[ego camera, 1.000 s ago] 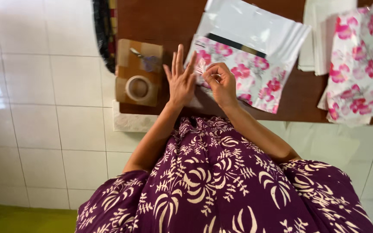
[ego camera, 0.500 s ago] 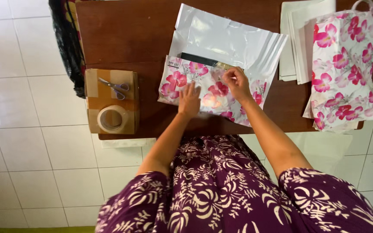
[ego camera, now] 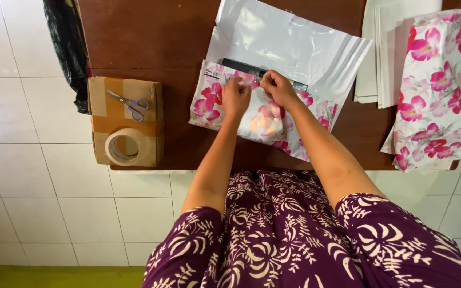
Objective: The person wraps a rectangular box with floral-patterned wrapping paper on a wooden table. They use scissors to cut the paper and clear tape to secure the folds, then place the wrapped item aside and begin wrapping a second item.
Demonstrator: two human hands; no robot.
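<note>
A black bag (ego camera: 65,48) hangs at the far left edge of the wooden table (ego camera: 150,37). Just right of it, on the table's front left corner, sits a cardboard box (ego camera: 102,88) with scissors (ego camera: 129,104) and a roll of tape (ego camera: 125,148) lying on top. Further right, near the middle of the table, lies a flowered packet (ego camera: 265,120), its upper edge tucked against a grey plastic mailer (ego camera: 289,42) that spreads toward the table's back. The left hand (ego camera: 236,98) rests on the packet's upper part with fingers curled, pinching at its top edge; the right hand (ego camera: 277,88), just beside it, is likewise closed on that same edge near a dark strip. At the table's right end lies a stack of white sheets (ego camera: 380,58), and beyond it a pile of flowered cloth (ego camera: 438,90) that overhangs the table's front edge.
</note>
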